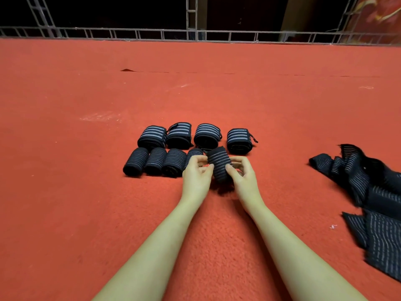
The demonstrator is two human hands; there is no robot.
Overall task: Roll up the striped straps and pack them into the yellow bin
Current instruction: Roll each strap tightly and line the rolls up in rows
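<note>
Both hands, left hand (196, 170) and right hand (243, 171), pinch a rolled strap (219, 163) between curled fingertips, just above the carpet (86, 170).

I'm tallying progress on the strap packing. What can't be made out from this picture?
- Yellow bin: nowhere in the head view.
- Unrolled strap pile: cut off by the right edge, so no count.
- Fourth front-row roll: partly behind the left hand.
- Held roll: its lower end hidden by both hands' grip.
</note>
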